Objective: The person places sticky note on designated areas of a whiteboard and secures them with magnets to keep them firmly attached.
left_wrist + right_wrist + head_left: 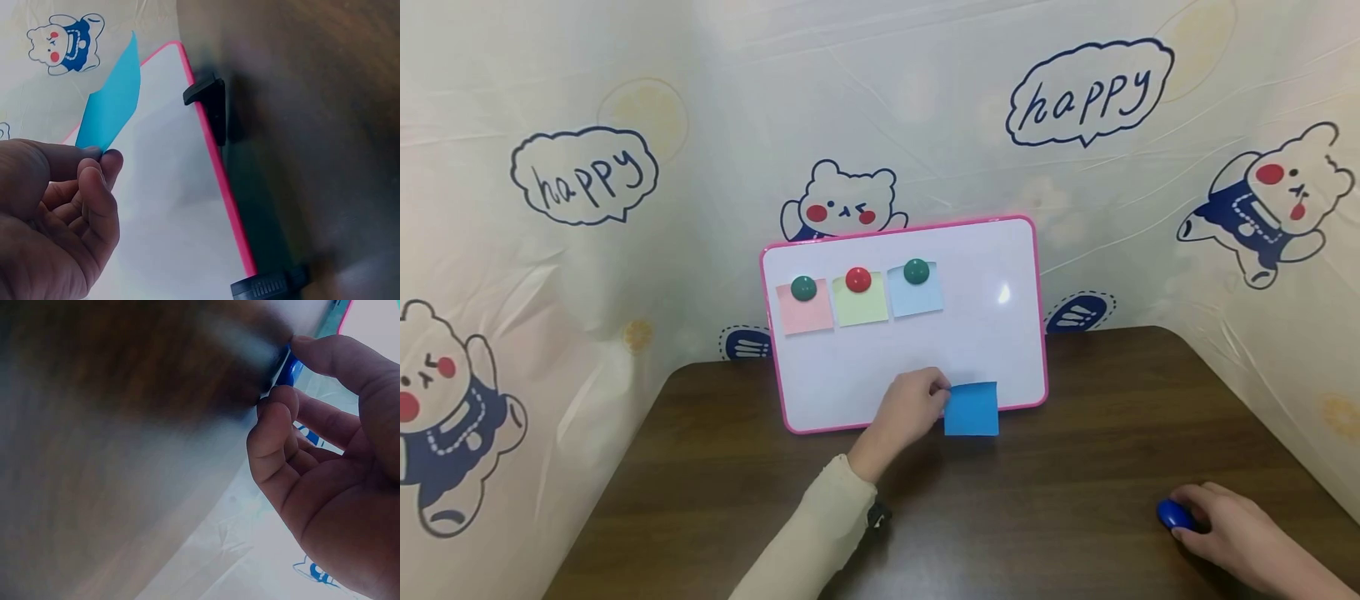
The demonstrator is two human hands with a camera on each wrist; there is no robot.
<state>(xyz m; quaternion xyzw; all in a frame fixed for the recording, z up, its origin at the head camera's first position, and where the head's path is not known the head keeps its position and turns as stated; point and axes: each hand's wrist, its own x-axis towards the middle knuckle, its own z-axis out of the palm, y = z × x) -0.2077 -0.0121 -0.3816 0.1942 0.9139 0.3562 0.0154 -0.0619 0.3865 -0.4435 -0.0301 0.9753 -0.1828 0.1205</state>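
Note:
My left hand [912, 406] pinches a blue sticky note [972, 409] by its left edge, in front of the lower right part of a pink-framed whiteboard [850, 375]. In the left wrist view the note [112, 100] bends upward from between thumb and fingertips. At the right of the table, my right hand [1236, 529] grips a round blue magnet [1176, 515] between thumb and fingers. The right wrist view shows just a sliver of that magnet [290, 370], the rest hidden by the fingers.
On the board, a pink note [805, 315] and a pale blue note [916, 297] hang under green magnets, a green note [861, 307] under a red magnet [858, 279]. Black clip-like feet [212, 103] support the board's lower edge on the brown table [1075, 450]. A printed curtain surrounds the table.

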